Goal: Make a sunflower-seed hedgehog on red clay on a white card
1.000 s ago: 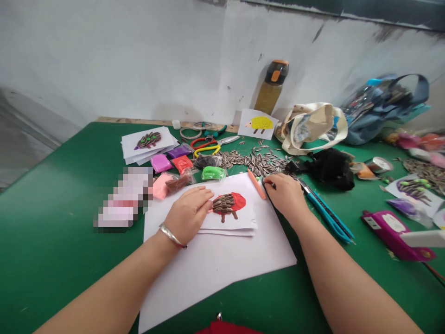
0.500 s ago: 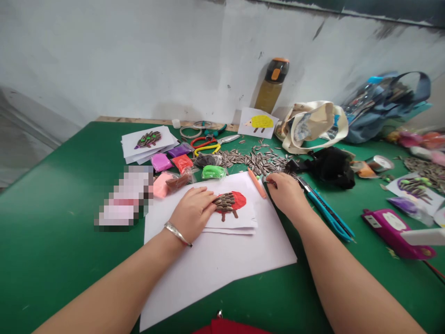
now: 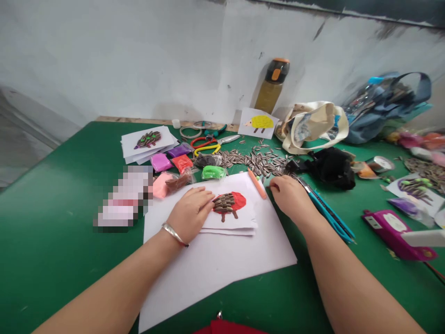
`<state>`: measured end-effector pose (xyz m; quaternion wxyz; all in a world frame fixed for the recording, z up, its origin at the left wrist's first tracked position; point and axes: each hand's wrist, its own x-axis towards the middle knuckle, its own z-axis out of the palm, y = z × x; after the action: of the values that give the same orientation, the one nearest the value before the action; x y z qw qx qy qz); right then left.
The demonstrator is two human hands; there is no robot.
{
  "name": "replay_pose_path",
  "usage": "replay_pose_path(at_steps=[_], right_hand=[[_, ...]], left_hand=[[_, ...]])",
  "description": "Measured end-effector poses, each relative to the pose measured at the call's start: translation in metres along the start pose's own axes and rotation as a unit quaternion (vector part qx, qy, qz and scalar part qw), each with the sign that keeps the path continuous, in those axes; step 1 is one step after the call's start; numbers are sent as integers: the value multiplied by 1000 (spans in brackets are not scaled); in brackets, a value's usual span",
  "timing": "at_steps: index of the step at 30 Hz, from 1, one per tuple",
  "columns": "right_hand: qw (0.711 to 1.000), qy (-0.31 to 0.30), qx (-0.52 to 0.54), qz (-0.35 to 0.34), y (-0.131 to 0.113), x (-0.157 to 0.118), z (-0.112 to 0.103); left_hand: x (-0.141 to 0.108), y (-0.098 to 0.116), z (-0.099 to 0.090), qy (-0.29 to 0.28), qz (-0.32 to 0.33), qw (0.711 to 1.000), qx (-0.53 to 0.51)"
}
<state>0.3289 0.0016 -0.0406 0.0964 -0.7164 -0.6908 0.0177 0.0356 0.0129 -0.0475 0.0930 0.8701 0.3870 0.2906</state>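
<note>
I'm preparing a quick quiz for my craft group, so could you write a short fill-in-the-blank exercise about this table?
1. The left hand wears a silver ____ on its wrist, and its fingertips touch a card.
2. The seeds on that card sit against a ____ patch.
3. The drawing propped by the wall shows a ____ animal.
4. To the right of the right hand lies a craft knife with a ____ handle.

Missing words: bracelet, red, yellow, blue.

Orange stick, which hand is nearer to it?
The right. The right hand is just beside the orange stick, on its right, with a small gap; the left hand is much farther off to its left.
</note>
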Motion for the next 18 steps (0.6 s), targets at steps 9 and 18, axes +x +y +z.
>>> replay_pose_path(at_steps=[9,18], right_hand=[[988,90,118,45,-20,-9,-15],[949,-10,309,-63,-68,-31,-18]], left_hand=[[-1,14,0,7,71,997,-11],[-3,18,4,-41,56,997,-20]])
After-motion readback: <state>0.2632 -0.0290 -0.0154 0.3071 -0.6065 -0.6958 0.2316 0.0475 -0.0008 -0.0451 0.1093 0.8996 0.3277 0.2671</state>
